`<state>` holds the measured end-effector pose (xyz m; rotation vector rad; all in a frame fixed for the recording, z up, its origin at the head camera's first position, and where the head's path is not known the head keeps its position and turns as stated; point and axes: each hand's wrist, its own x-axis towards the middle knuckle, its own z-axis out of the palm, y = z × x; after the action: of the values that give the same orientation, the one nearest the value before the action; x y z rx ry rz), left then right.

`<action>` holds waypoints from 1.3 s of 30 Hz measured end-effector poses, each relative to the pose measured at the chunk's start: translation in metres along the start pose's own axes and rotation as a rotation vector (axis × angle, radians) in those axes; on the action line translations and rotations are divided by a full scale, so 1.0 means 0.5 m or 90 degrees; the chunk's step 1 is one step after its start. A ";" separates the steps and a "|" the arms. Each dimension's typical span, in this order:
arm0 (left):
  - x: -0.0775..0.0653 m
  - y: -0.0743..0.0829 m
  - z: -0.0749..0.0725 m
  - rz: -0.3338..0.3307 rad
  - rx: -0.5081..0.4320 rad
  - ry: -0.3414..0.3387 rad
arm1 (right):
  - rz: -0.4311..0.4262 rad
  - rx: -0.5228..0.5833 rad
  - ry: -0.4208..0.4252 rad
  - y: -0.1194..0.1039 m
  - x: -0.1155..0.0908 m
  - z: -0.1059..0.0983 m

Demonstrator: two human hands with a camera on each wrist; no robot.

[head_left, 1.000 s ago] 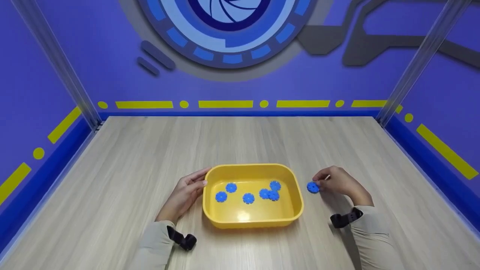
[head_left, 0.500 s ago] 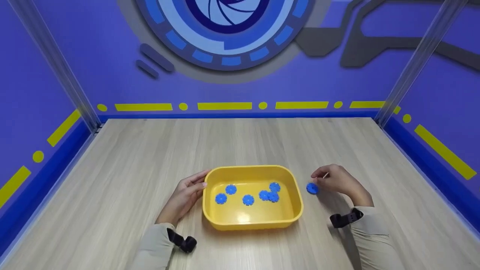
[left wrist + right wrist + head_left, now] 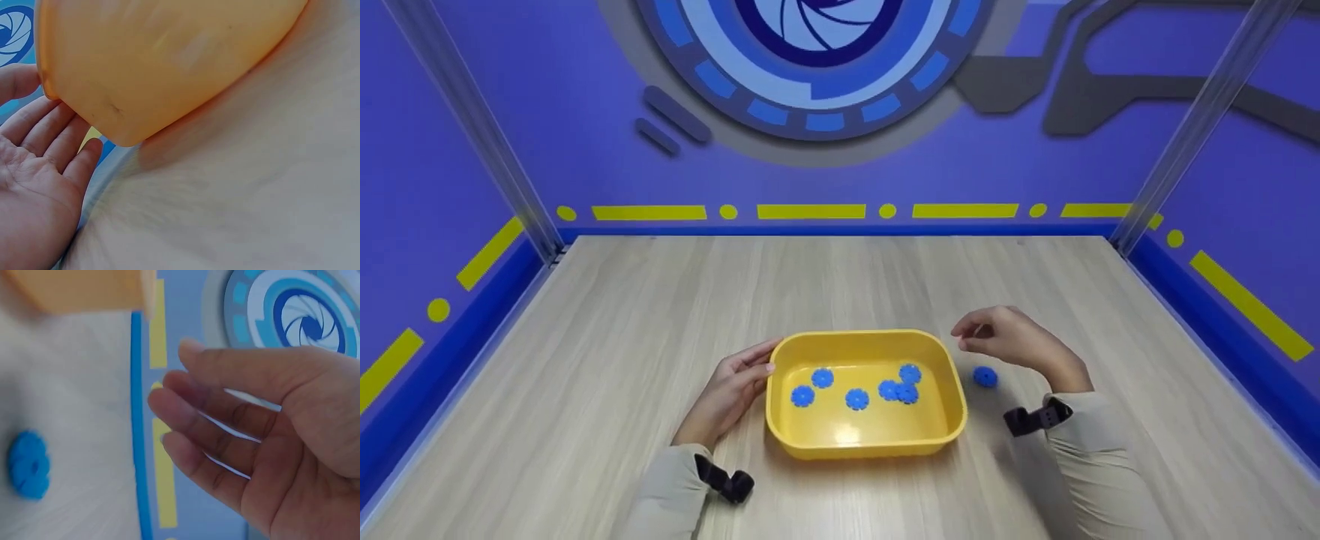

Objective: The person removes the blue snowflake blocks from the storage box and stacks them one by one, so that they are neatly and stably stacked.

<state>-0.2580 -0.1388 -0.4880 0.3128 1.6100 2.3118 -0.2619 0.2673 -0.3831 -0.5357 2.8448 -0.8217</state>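
A yellow plastic bin stands on the table with several blue notched, flower-shaped discs inside, among them one disc near the middle and two overlapping at the right. My left hand holds the bin's left end, thumb at the rim and fingers along the outer wall. Right of the bin, another blue disc lies on the tabletop. My right hand hovers beyond that disc, near the bin's far right corner. Its fingers are loosely bent with nothing between them.
The pale wood-grain table is enclosed by blue printed walls at the back and sides. Clear posts rise at the back corners. A black wrist camera is strapped over each sleeve.
My right hand has let go of the blue disc on the table and moved up and left, toward the bin's far corner. The left hand and the bin have stayed put.
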 end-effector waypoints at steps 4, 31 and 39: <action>-0.002 -0.001 0.001 0.004 -0.004 0.000 | -0.050 -0.024 -0.046 -0.047 0.021 0.003; -0.001 0.002 0.003 -0.007 0.007 0.002 | 0.040 -0.115 -0.302 -0.210 0.149 0.147; -0.002 0.001 0.002 0.001 0.011 -0.009 | 0.002 -0.139 -0.325 -0.210 0.156 0.177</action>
<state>-0.2568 -0.1384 -0.4874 0.3351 1.6250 2.2925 -0.2833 0.1120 -0.4034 -0.6573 2.4637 -0.3083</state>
